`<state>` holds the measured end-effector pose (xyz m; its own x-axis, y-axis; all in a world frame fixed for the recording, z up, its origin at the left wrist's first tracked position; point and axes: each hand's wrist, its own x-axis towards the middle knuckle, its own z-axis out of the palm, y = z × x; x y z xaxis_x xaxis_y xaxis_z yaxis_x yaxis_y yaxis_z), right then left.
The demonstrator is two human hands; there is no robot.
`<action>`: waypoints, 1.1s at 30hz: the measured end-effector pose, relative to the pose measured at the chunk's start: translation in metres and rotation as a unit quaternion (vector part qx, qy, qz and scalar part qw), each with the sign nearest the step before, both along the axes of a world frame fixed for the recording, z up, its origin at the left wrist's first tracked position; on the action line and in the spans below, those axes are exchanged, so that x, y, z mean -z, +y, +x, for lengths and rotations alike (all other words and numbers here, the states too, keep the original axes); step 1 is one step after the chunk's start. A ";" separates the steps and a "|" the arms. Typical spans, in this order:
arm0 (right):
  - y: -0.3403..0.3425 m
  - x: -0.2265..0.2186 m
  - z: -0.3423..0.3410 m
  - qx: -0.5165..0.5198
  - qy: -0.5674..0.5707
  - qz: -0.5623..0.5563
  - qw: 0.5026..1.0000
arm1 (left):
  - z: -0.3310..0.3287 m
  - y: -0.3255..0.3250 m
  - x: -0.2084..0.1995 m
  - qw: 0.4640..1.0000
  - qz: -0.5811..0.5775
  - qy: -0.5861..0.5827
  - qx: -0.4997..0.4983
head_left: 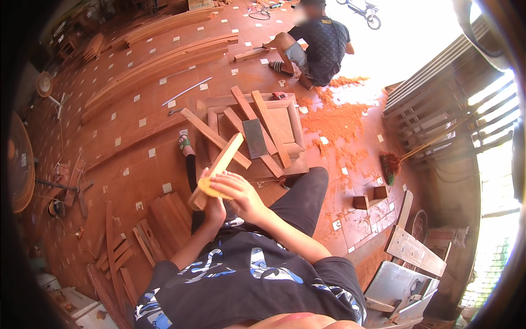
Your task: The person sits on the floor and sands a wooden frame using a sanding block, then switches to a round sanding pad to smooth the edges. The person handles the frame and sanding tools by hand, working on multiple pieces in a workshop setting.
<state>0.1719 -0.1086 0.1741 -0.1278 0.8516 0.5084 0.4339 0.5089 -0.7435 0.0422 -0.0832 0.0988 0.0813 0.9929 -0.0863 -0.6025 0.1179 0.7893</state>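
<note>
My left hand is wrapped round the lower part of a wooden bar, which slants up and away in front of my body. Over the bar my right hand presses a round yellow sanding disc against its upper face, fingers laid together on top. Part of the left hand's grip is hidden behind the disc. Beyond the bar, a panelled wooden door lies low before me, with several wooden strips across it. A dark rectangular block rests on those strips.
A person squats at the far side over a wooden piece. Orange sawdust covers the tiles on the right, near a broom. Long planks lie at the far left; more boards are beside me. A fan stands left.
</note>
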 end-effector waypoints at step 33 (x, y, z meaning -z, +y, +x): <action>0.036 0.106 0.078 0.342 -0.072 -0.014 0.937 | -0.008 0.065 0.106 0.980 -0.114 -0.003 0.163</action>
